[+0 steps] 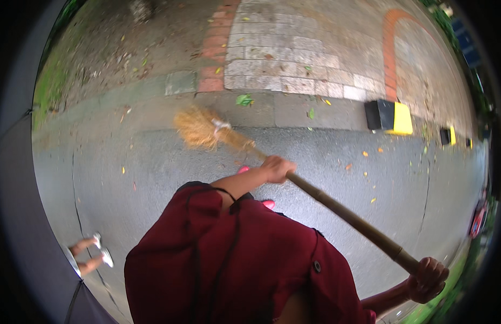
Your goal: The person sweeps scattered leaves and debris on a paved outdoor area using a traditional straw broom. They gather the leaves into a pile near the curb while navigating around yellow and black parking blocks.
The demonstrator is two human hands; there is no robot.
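Observation:
Both my hands hold a long broom with a bamboo handle (347, 212). My left hand (278, 169) wraps the pole in front of my body, not far above the broom head. Near the pole's top end, at the lower right, my right hand (429, 279) is closed around it. The broom's straw head (195, 127), blurred and bound with a white tie (221, 126), points left over the line where the kerb (250, 115) meets the asphalt (161, 170). Whether its bristles touch the ground I cannot tell. A green leaf (244, 100) lies on the kerb beyond it.
A black and yellow block (389, 117) stands by the kerb, with smaller ones farther right. Fallen leaves (348, 166) dot the road. Another person's legs (88, 255) show at lower left, beside a dark fabric panel (15, 202). A red vehicle (477, 218) is at far right.

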